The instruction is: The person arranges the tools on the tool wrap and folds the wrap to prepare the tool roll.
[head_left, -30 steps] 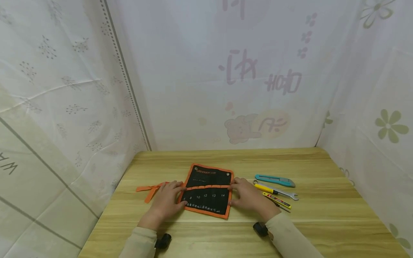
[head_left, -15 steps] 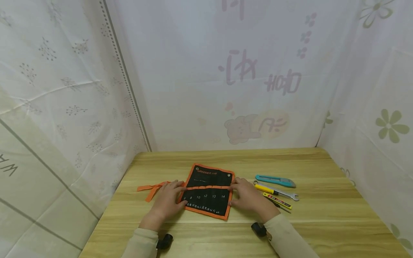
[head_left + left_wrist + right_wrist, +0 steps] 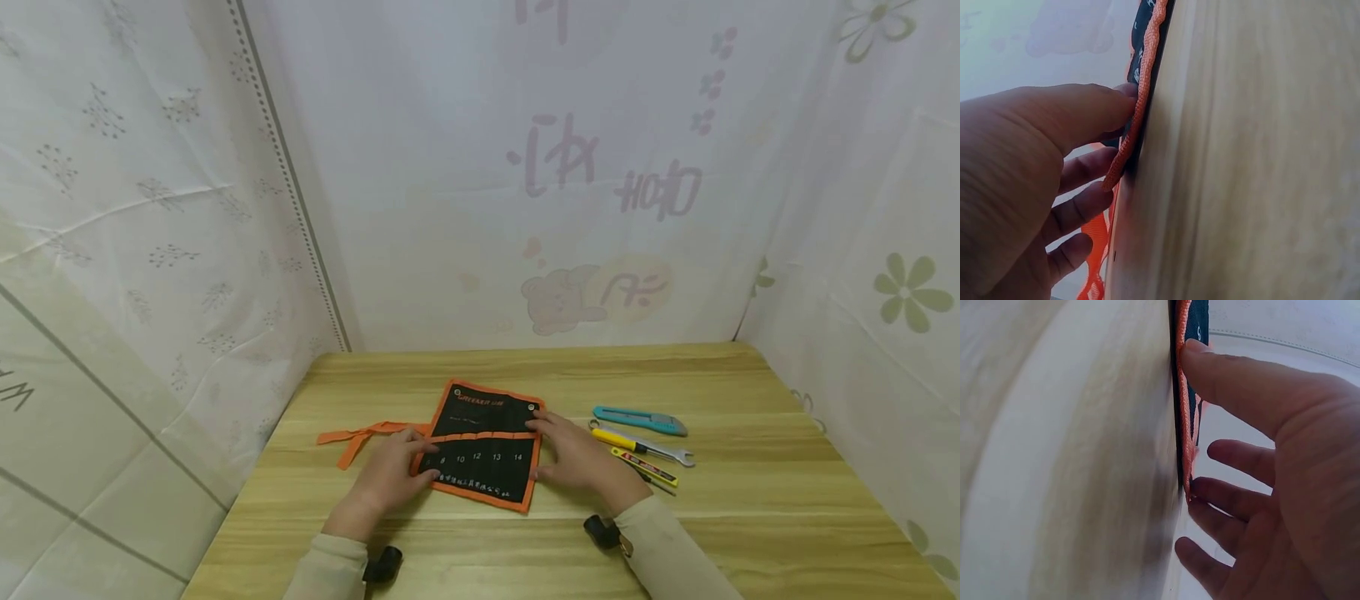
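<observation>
Plain, pale beige fabric covers both forearms: the left sleeve and the right sleeve are long, ending at the wrist, where the left hand and right hand are bare. At each cuff sits a small black device with a rounded, stubby body, the left device and the right device looking much alike.

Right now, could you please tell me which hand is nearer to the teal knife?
Right: the right hand is left of the teal knife, at the right edge of the pouch; the left hand is farther off, at the pouch's left edge.
</observation>
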Motion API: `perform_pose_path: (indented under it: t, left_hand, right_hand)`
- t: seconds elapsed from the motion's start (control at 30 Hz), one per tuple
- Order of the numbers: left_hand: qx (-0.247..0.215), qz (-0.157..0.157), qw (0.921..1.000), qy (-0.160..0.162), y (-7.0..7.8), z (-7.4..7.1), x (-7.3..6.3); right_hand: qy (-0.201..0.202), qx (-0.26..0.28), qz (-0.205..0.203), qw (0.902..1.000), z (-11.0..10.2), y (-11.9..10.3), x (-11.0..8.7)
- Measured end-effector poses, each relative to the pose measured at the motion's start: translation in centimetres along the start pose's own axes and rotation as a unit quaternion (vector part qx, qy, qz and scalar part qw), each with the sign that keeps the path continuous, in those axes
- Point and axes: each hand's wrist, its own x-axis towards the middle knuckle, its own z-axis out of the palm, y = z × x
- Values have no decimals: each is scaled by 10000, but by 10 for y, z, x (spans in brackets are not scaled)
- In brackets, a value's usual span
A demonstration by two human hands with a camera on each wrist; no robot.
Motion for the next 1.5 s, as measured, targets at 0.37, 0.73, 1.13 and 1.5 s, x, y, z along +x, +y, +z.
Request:
perform_pose_path:
  t: [0.37,0.73,1.13,1.5]
  left_hand:
    - [473,-78,9989,-4,-2,0,-1]
    - [530,-383,9977,-199,0,2,0]
    - [400,-264,9988,-51,5,-4,-1]
    - [511,-220,9978,-358,2,-2,0]
  right_hand:
    - [149,9,-120,9998,-3,0,-1]
    - [378,-29,-247,9990,-4,0,-1]
    - [633,47,-307,9975,-4,7,2]
    - [438,403,-206,9980,-3,10,3]
